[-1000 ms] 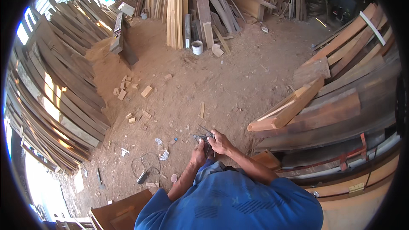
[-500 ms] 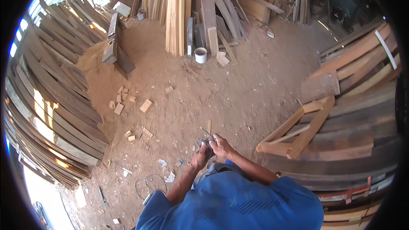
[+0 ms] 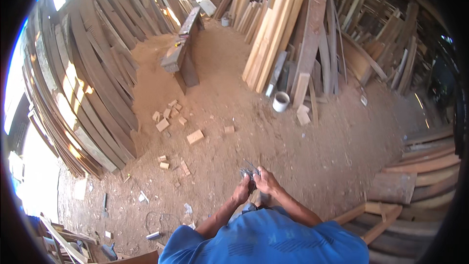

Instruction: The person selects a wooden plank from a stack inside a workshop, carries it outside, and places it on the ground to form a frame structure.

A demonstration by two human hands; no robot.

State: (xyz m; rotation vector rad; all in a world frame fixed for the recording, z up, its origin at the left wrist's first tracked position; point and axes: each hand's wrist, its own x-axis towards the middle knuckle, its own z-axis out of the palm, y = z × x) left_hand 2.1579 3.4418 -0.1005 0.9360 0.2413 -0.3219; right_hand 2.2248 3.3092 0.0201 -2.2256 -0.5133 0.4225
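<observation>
In front of my body, my left hand [image 3: 242, 191] and my right hand [image 3: 266, 181] are close together. Both are closed on a small dark grey bundle [image 3: 248, 172] with thin, rod-like ends poking out past the fingers. It looks like metal, but its kind is too small to make out. The left thumb presses on its near side, while the right fingers grip it from the right. My palms hide the lower part of the bundle.
Offcut wood blocks [image 3: 195, 137] lie on the dirt floor [image 3: 229, 151]. Boards [image 3: 93, 83] lean along the left, near a wooden bench [image 3: 181, 51]. A white bucket [image 3: 281, 101] stands before tall planks [image 3: 278, 29]. At lower right, a wooden frame [image 3: 386, 222] rests on stacked boards.
The view has swung to the left and up, so the floor and planks sit farther right and lower. Both hands stay together on the dark bundle, with their grip slightly shifted.
</observation>
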